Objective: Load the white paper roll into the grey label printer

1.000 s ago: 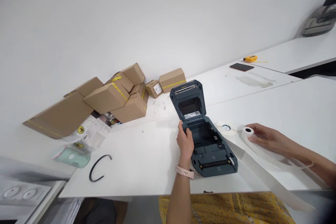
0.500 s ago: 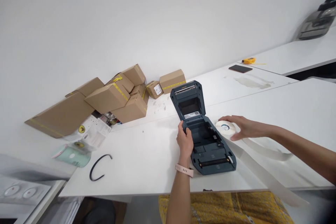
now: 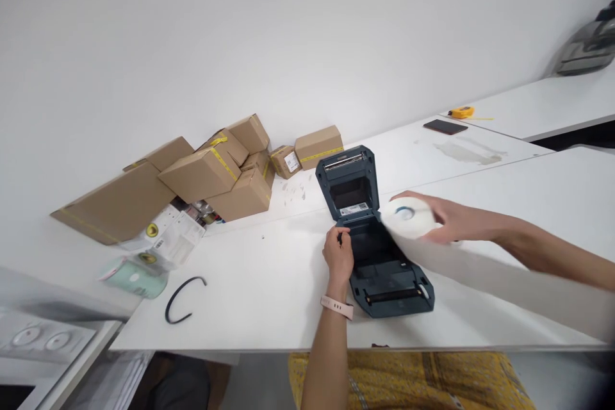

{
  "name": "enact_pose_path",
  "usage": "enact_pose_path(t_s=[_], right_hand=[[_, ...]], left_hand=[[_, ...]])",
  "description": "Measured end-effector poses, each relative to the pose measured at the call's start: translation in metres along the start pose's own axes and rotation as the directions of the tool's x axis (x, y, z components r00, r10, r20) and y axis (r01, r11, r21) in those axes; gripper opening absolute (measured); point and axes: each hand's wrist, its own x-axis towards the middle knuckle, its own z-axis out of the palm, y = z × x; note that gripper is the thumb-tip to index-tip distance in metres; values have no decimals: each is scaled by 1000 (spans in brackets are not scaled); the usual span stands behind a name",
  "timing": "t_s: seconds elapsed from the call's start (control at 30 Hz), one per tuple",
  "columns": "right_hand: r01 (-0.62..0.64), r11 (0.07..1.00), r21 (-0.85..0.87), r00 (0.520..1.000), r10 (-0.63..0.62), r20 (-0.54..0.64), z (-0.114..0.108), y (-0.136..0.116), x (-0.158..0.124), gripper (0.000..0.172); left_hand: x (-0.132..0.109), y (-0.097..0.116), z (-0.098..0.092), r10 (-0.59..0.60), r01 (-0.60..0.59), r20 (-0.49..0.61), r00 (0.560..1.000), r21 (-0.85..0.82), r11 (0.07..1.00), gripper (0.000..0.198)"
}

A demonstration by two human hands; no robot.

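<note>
since half a second ago my right hand (image 3: 444, 218) has lifted the white label roll (image 3: 406, 218) off the table (image 3: 269, 282) and carried it toward the printer (image 3: 377, 250). now the roll hangs tilted in the air at the right edge of the open printer, just above its empty bay, and a long loose tail of white paper (image 3: 504, 278) trails from it to the right, across the table top. my fingers are closed around the far side of the roll; the flat face with the blue core looks at the camera. my left hand (image 3: 339, 256) has not moved: it rests at the left wall of the printer with the fingers curled onto the edge, and it seems to keep the body steady. i judge that the roll is now close to the bay but not yet seated in it.

around this, in the same head view: the printer lid (image 3: 348, 182) stands open behind the bay. a heap of cardboard boxes (image 3: 211, 173) lies at the wall to the left, with some printed sheets (image 3: 168, 240) and a pale green roll (image 3: 137, 278) below them. a black curved strap (image 3: 182, 298) lies on the table, well apart from the printer. farther right on the back table are a dark phone (image 3: 444, 127) and a yellow tape measure (image 3: 460, 112). the thing most in the way is the paper tail, which hangs in front of the printer's right side.
</note>
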Motion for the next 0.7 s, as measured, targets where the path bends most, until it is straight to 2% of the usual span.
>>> enact_pose_path(t_s=[0.1,0.27,0.37,0.5,0.7], right_hand=[[85,990,-113,985,-66,161,23,-14,33,67],[103,952,-289,958,-16,288,50,-11,70,65],[100,922,-374,940,36,340,54,-7,78,70],[101,915,-391,908,76,412,54,-2,84,73],[110,863,-492,884,141,445,60,14,98,73]], left_hand=[[1,-2,-3,6,-6,13,1000,-13,1000,22],[2,-7,-4,12,-11,16,1000,-55,998,20],[3,-8,0,21,-22,-6,1000,-96,995,20],[3,-8,4,51,-52,-14,999,-164,985,22],[4,-10,5,77,-79,-17,997,-208,975,21]])
